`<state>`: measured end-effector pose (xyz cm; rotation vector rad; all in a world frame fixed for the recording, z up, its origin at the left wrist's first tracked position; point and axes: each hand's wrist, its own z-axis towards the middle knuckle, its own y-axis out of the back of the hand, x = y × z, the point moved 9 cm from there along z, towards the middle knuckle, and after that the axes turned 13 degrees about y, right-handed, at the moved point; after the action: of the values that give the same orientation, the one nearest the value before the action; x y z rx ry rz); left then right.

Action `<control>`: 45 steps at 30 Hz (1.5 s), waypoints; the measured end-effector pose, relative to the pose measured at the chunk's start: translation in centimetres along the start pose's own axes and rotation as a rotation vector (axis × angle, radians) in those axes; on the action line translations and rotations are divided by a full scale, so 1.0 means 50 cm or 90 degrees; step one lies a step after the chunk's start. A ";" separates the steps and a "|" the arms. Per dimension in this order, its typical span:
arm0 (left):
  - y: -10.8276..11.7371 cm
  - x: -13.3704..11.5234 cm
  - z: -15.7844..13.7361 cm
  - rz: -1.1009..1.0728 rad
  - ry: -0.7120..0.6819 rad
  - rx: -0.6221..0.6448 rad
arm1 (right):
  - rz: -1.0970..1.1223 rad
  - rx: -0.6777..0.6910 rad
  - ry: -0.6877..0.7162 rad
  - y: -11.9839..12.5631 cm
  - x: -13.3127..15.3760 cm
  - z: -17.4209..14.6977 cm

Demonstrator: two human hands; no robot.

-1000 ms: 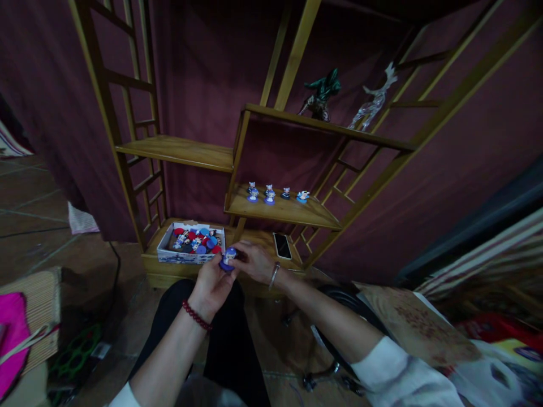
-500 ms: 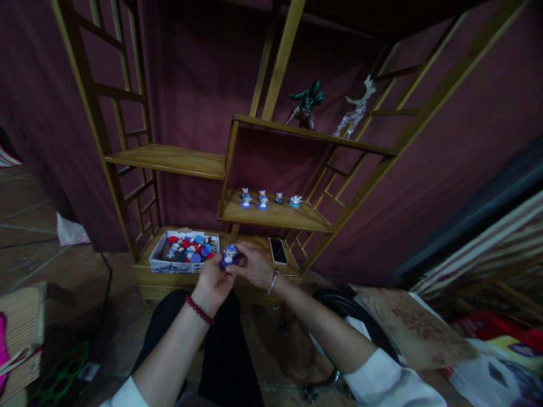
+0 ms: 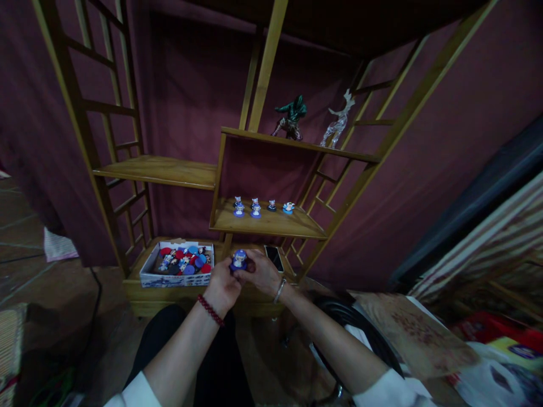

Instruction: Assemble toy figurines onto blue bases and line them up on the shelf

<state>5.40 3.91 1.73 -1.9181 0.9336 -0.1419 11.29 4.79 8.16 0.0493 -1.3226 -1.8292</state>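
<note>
A small purple-and-white figurine (image 3: 240,259) on a round purple base is held upright in front of the shelf. My left hand (image 3: 223,284) grips its base from the left, and my right hand (image 3: 260,272) closes on it from the right. Left of my hands stands an open box (image 3: 146,278) of mixed figurines with red, blue, purple and black bases. On the middle shelf (image 3: 271,225) two similar purple figurines (image 3: 255,211) stand in front, with small dark-based figurines (image 3: 272,205) and a blue-based one (image 3: 288,208) beside and behind them.
A phone (image 3: 274,258) lies on the low wooden ledge right of my hands. Above, a dark green crouching statue (image 3: 292,117) and a clear deer ornament (image 3: 338,121) stand on the upper shelf (image 3: 263,137). A coiled black hose or cable (image 3: 352,314) is at the right.
My hands have shifted slightly right with the figurine still between them. The view has tilted and turned a little, so the shelf appears lower and further left.
</note>
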 end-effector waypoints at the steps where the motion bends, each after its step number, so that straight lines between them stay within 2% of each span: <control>1: -0.004 0.002 0.005 -0.002 0.001 0.001 | 0.001 -0.004 -0.005 0.005 -0.005 -0.002; 7: -0.028 0.010 0.027 0.001 -0.011 0.004 | 0.006 -0.033 -0.033 0.038 -0.035 -0.011; 14: -0.057 0.012 0.046 0.036 -0.042 0.003 | 0.077 -0.071 -0.047 0.068 -0.057 -0.015; 18: -0.066 0.013 0.045 0.067 -0.057 -0.031 | 0.121 -0.095 -0.043 0.080 -0.077 -0.014; 23: -0.080 0.010 0.047 0.113 -0.086 -0.065 | 0.186 -0.116 -0.049 0.089 -0.117 -0.014; 32: -0.120 0.002 0.070 0.197 -0.185 -0.066 | 0.179 -0.148 -0.090 0.128 -0.207 -0.008; 40: -0.169 -0.008 0.116 0.383 -0.288 -0.057 | 0.196 -0.169 -0.115 0.162 -0.282 0.002; 45: -0.214 -0.023 0.128 0.633 -0.425 -0.066 | 0.193 -0.166 -0.136 0.166 -0.326 0.008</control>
<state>13.37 11.83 7.23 -1.2335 1.2914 1.0690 26.48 15.04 7.99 -0.4723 -1.1492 -1.7616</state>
